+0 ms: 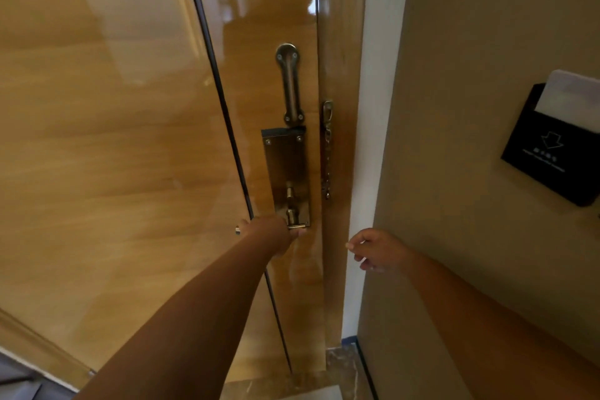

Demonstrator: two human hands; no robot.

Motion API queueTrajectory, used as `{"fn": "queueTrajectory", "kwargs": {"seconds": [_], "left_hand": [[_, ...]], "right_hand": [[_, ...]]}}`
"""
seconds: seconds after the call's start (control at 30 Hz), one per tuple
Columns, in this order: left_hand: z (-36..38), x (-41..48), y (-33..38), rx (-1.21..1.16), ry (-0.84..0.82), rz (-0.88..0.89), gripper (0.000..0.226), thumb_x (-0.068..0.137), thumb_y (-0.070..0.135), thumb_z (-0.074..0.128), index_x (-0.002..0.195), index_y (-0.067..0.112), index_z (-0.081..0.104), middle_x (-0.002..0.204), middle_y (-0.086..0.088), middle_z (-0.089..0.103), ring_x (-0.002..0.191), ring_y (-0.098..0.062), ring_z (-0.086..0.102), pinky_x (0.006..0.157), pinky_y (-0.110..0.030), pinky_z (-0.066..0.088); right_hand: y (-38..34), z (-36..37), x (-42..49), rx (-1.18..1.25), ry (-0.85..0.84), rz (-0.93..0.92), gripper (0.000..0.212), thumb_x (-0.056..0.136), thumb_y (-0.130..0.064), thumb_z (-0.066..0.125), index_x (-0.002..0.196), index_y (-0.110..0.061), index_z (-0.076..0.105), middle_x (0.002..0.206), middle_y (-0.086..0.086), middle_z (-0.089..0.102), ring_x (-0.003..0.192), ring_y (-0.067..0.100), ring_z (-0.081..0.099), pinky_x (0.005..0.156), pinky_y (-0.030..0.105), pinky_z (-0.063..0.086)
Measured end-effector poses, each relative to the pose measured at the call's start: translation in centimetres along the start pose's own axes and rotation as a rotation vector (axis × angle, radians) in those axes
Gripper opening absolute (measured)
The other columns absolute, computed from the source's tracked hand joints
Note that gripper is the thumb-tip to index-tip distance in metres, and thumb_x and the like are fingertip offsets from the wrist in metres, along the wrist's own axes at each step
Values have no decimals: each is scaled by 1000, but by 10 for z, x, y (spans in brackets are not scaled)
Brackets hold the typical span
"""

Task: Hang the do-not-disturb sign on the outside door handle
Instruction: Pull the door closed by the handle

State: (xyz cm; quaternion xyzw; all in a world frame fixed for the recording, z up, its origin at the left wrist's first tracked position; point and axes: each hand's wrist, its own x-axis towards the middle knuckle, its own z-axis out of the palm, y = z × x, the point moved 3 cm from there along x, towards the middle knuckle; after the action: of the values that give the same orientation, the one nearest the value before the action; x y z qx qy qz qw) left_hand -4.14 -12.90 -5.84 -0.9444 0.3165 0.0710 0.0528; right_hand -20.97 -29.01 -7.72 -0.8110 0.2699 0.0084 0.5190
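A glossy wooden door (pixel 130 156) fills the left of the head view. My left hand (pixel 274 234) is wrapped around the inside door handle (pixel 238 230) below a brass lock plate (pixel 287 172); only the handle's end tip shows. My right hand (pixel 378 250) hovers by the white door frame (pixel 363 172), fingers loosely curled, holding nothing. No do-not-disturb sign is in view. The outside handle is hidden behind the door.
A brass slide guard (pixel 290 84) sits above the lock plate, and a security chain (pixel 327 153) hangs on the jamb. A black key-card holder (pixel 552 153) with a white card is on the beige wall at right. Marble threshold (pixel 341 364) lies below.
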Motion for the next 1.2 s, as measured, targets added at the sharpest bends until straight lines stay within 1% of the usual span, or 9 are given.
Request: {"fn": "queueTrajectory", "kwargs": {"seconds": [0.17,0.27,0.4,0.57,0.8,0.87,0.97,1.1,1.2], "left_hand": [[-1,25,-3,-182,-23,21,67,87,68,30,110,11,56,118,-15,61,115,-35,53,103,-61,27],[1,37,-5,-263,25,62,58,88,66,33,101,14,56,102,-10,62,105,-31,56,97,-56,33],[5,55,-8,-304,61,74,62,87,68,33,99,13,58,81,-4,54,82,-23,55,73,-39,40],[8,82,-13,-368,-3,78,64,85,69,35,102,12,59,79,-6,57,79,-24,58,75,-41,51],[12,105,-17,-429,20,66,63,83,71,36,99,14,60,73,-3,57,73,-20,57,67,-38,48],[15,105,-17,-401,41,58,64,82,74,33,96,17,58,71,1,55,72,-18,55,69,-38,43],[14,104,-17,-428,-3,53,68,82,73,33,101,14,60,75,-1,57,77,-20,58,76,-42,49],[-1,102,-15,-318,-26,13,64,81,70,40,112,17,57,106,-11,65,101,-31,58,96,-57,42],[-22,89,-9,-343,102,-2,57,80,65,49,118,23,54,124,-9,58,119,-34,47,103,-61,33]], "right_hand": [[-5,-3,18,-16,-9,7,15,87,-30,62,75,-21,61,70,4,61,52,13,57,49,23,39],[-16,-5,32,-34,-10,-23,15,86,-33,61,76,-21,63,72,4,63,56,13,59,52,22,43],[-27,-2,52,-30,-23,-41,15,86,-34,61,74,-26,64,72,6,65,62,17,63,52,23,44],[-26,3,76,-67,-44,9,13,86,-37,60,78,-27,64,74,5,67,64,16,64,55,24,46],[-27,-13,97,-20,-43,41,13,86,-37,61,78,-26,64,73,3,66,65,16,64,60,26,48],[-25,-14,100,-6,-49,62,13,86,-36,62,79,-24,65,73,3,65,63,16,64,60,27,47],[-29,-10,99,-7,-42,55,13,86,-34,62,79,-24,65,70,2,64,59,14,62,54,23,45],[-46,-6,89,-36,-24,-33,10,86,-33,61,79,-27,65,72,0,63,62,14,60,53,22,44],[-59,-8,78,-46,-18,-92,7,85,-36,60,85,-31,63,78,-3,62,71,13,60,58,23,45]]}}
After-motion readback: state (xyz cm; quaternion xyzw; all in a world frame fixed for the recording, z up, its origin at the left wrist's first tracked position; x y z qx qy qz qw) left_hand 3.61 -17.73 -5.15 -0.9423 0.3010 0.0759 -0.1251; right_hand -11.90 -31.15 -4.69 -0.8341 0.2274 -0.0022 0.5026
